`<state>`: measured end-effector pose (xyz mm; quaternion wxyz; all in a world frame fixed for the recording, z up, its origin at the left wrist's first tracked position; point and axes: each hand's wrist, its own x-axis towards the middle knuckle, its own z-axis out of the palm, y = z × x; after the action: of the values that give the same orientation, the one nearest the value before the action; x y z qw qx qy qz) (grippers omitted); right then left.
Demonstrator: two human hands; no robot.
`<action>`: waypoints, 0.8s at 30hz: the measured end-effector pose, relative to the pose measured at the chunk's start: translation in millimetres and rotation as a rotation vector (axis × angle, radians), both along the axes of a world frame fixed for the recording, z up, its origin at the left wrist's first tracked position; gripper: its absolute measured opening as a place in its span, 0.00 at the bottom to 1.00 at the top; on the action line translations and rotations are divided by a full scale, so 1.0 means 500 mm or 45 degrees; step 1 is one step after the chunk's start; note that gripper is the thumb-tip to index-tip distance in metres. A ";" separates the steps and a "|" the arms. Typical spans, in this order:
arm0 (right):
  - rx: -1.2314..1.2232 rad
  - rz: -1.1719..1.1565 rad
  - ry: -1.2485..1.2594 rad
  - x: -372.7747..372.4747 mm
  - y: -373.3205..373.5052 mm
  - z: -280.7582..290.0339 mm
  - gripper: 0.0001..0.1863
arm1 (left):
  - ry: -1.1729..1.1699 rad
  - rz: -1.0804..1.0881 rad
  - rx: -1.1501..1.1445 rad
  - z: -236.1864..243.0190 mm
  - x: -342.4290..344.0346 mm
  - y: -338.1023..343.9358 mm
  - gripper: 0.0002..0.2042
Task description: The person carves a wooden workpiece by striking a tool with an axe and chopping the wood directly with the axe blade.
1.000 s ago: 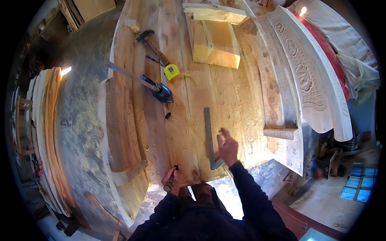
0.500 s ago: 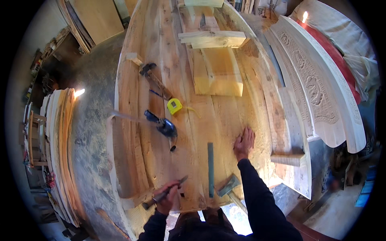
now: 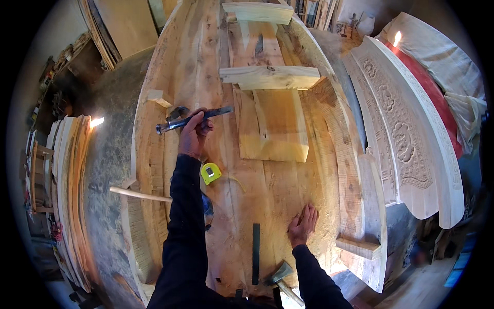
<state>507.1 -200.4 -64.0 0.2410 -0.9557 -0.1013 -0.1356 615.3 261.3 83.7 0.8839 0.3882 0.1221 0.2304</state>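
Fingers of my left hand (image 3: pixel 192 138) are wrapped snug round a chisel (image 3: pixel 218 111), up over the boards (image 3: pixel 278 201) past the yellow tape measure (image 3: pixel 210 173); then there's a dark flat bar (image 3: pixel 256 252), and my right hand (image 3: pixel 303 225) rests palm-down, fingers pretty much straight.

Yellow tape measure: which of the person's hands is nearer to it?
Left. The left hand, gripping a chisel, is just beyond the tape measure and slightly left; the right hand rests on the wood, nearer the body and farther right.
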 end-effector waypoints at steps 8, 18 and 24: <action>-0.029 -0.018 0.044 0.002 0.005 -0.003 0.32 | 0.022 -0.054 0.016 -0.011 0.129 0.108 0.10; -0.056 0.015 -0.013 0.006 0.006 -0.002 0.31 | -0.038 -0.145 0.009 -0.017 0.218 0.133 0.09; -0.062 0.032 0.022 0.009 -0.001 -0.011 0.32 | -0.071 -0.093 -0.003 -0.023 0.210 0.126 0.09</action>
<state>511.4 -200.8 -69.8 0.2200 -0.9611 -0.1144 -0.1218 720.2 324.1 72.3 0.8953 0.3846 0.0835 0.2085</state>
